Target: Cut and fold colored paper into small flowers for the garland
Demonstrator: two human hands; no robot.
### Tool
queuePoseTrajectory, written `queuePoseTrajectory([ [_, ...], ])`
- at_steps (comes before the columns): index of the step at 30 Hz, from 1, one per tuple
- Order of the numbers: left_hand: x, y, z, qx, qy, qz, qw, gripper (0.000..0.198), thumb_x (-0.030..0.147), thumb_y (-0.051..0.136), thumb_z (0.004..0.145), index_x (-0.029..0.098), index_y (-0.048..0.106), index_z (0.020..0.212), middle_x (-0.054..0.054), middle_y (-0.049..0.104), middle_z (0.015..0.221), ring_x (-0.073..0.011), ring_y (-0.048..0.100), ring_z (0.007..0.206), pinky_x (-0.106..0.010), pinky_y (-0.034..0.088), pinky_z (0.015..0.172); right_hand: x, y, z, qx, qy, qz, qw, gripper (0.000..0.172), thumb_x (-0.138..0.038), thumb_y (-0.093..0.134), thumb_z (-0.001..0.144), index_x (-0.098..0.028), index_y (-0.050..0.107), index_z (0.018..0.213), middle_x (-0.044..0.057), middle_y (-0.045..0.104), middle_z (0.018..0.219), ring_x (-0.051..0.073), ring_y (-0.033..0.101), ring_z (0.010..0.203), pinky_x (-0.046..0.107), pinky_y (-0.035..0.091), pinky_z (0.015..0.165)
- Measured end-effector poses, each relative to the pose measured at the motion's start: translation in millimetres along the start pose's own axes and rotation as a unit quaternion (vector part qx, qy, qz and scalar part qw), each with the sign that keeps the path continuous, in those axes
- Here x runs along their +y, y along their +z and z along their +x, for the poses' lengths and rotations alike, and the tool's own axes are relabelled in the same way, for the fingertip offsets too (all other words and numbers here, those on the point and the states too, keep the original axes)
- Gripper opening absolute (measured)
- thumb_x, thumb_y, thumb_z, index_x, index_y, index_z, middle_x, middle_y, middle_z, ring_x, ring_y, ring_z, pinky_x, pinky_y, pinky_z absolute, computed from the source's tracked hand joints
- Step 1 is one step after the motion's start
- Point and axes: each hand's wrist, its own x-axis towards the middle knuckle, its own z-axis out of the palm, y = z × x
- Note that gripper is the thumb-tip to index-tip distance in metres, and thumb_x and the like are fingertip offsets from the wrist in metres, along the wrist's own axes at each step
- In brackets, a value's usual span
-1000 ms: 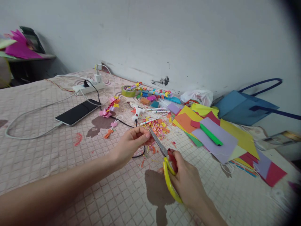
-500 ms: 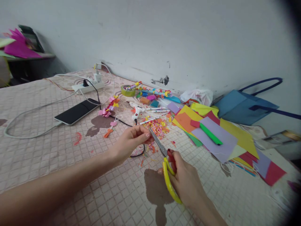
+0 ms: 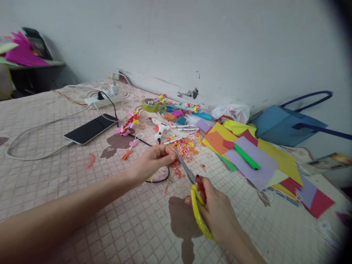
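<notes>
Scissors [image 3: 190, 176] | R fingers [image 3: 206, 185] gripping | L fingers [image 3: 166, 160] pinched, contents unclear | scraps [image 3: 186, 149], blk cord [image 3: 162, 181] nr; glue gun [image 3: 160, 128] beyond

The scissors [image 3: 191, 177] have smooth metal blades, glossy plastic handles; paper sheets [image 3: 266, 165] look matt, phone [image 3: 89, 130] glossy; shiny plastic tape [image 3: 150, 107] near the matt cloth's [image 3: 132, 223] far edge.

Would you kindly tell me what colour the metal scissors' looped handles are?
The looped handles are yellow, clearest in the head view.

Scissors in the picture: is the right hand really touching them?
Touching. The head view shows the right hand closed on the yellow handle of the scissors, with no gap between.
</notes>
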Motion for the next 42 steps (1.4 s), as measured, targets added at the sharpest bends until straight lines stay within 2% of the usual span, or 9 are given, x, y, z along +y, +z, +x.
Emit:
queuePoseTrajectory([
  [8, 7.3, -4.9, 1.8, -0.028, -0.005, 0.017, 0.999, 0.012, 0.022, 0.063, 0.078, 0.011, 0.057, 0.076, -0.002, 0.064, 0.073, -0.0095, 0.060, 0.071, -0.024, 0.046, 0.073, 1.2, 1.2, -2.4, -0.004, -0.009, 0.023, 1.000, 0.028, -0.047, 0.049, 0.081, -0.021, 0.043, 0.091, 0.004, 0.065, 0.073, 0.022, 0.061, 0.064, 0.027, 0.038, 0.053],
  [14, 12.7, -13.5, 4.3, -0.077, -0.024, 0.041, 0.996, 0.013, 0.021, 0.062, 0.079, 0.012, 0.055, 0.074, -0.003, 0.066, 0.074, -0.0102, 0.062, 0.072, -0.024, 0.046, 0.071, 1.3, -0.8, -2.6, -0.017, -0.016, 0.038, 0.999, 0.023, -0.040, 0.048, 0.082, -0.020, 0.044, 0.093, 0.006, 0.067, 0.074, 0.023, 0.064, 0.066, 0.028, 0.040, 0.056],
  [19, 15.6, -18.5, 6.7, -0.097, -0.045, 0.044, 0.993, 0.013, 0.021, 0.064, 0.077, 0.012, 0.056, 0.074, -0.002, 0.067, 0.073, -0.0092, 0.062, 0.069, -0.022, 0.046, 0.067, -0.2, -3.1, -4.6, -0.052, -0.014, 0.081, 0.995, 0.022, -0.041, 0.051, 0.081, -0.022, 0.044, 0.090, 0.003, 0.067, 0.071, 0.021, 0.063, 0.066, 0.027, 0.041, 0.057],
  [23, 18.0, -20.7, 7.3, -0.112, -0.061, 0.049, 0.991, 0.011, 0.021, 0.064, 0.077, 0.012, 0.058, 0.075, -0.003, 0.068, 0.072, -0.0097, 0.063, 0.068, -0.025, 0.047, 0.069, 1.5, -3.3, -5.0, -0.070, -0.025, 0.122, 0.990, 0.017, -0.035, 0.050, 0.082, -0.021, 0.045, 0.091, 0.005, 0.068, 0.074, 0.021, 0.063, 0.068, 0.029, 0.043, 0.061],
  [25, 18.3, -21.8, 7.3, -0.112, -0.071, 0.045, 0.990, 0.011, 0.021, 0.065, 0.076, 0.012, 0.059, 0.075, -0.003, 0.068, 0.073, -0.0101, 0.063, 0.069, -0.025, 0.048, 0.070, 3.1, -2.1, -4.2, -0.078, -0.024, 0.148, 0.986, 0.014, -0.030, 0.051, 0.081, -0.021, 0.045, 0.089, 0.004, 0.067, 0.074, 0.020, 0.063, 0.069, 0.029, 0.043, 0.061],
  [30, 16.1, -21.3, 6.7, -0.091, -0.089, 0.014, 0.992, 0.013, 0.023, 0.067, 0.075, 0.013, 0.060, 0.075, -0.003, 0.069, 0.077, -0.0106, 0.064, 0.071, -0.026, 0.048, 0.072, 3.8, 1.6, -1.9, -0.102, -0.020, 0.245, 0.964, 0.005, -0.022, 0.048, 0.080, -0.021, 0.044, 0.076, 0.000, 0.060, 0.068, 0.014, 0.058, 0.059, 0.022, 0.042, 0.050],
  [36, 11.6, -17.3, 5.7, -0.079, -0.088, 0.001, 0.993, 0.013, 0.023, 0.066, 0.075, 0.013, 0.058, 0.074, -0.003, 0.069, 0.075, -0.0102, 0.064, 0.069, -0.025, 0.047, 0.069, 6.7, -2.4, -4.0, -0.076, -0.075, 0.230, 0.967, 0.007, -0.028, 0.047, 0.082, -0.021, 0.048, 0.081, 0.003, 0.060, 0.077, 0.015, 0.057, 0.067, 0.023, 0.043, 0.054],
  [42, 11.1, -17.6, 5.2, -0.084, -0.088, 0.011, 0.993, 0.011, 0.022, 0.065, 0.076, 0.013, 0.059, 0.075, -0.003, 0.069, 0.075, -0.0096, 0.063, 0.068, -0.024, 0.047, 0.068, 12.1, -3.5, -5.3, -0.081, -0.090, 0.226, 0.967, 0.007, -0.028, 0.047, 0.082, -0.021, 0.048, 0.078, 0.001, 0.058, 0.068, 0.013, 0.053, 0.058, 0.023, 0.042, 0.051],
])
